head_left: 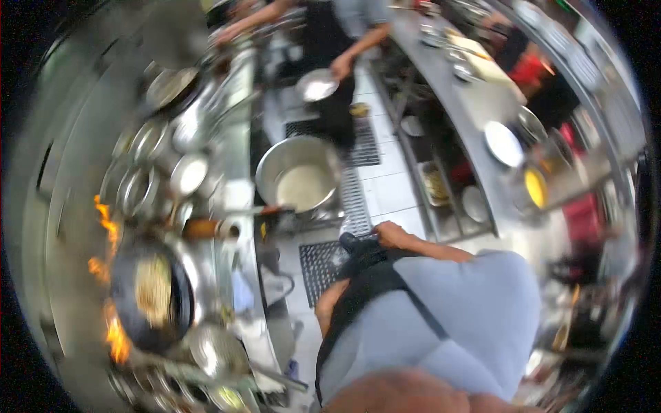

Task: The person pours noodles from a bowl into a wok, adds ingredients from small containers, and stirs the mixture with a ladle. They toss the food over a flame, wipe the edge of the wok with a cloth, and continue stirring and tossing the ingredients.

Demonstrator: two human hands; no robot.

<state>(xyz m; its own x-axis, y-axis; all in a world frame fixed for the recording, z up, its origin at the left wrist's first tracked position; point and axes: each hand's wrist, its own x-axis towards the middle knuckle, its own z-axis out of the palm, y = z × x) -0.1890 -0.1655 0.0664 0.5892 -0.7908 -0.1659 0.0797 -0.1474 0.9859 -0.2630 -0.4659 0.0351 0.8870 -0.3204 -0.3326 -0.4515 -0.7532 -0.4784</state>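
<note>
My right hand (392,235) is in front of my dark apron, fingers curled, with a small dark thing at its fingertips that I cannot make out. Skin of my left hand or wrist (332,304) shows beside the apron's left edge; its fingers are blurred or hidden. Ahead of my hands is a large steel pot (267,172) with pale contents. A dark wok (131,313) holding pale food is on the stove at the left, flames along its outer side. A long-handled strainer or ladle (219,351) lies near the wok.
A co-worker in a dark apron (327,48) stands beyond the pot, a metal bowl (318,85) in one hand. Steel containers (189,173) line the left counter. The right counter (482,103) bears a white plate (503,144) and a yellow-filled container (535,187). Dark mats (320,268) cover some floor.
</note>
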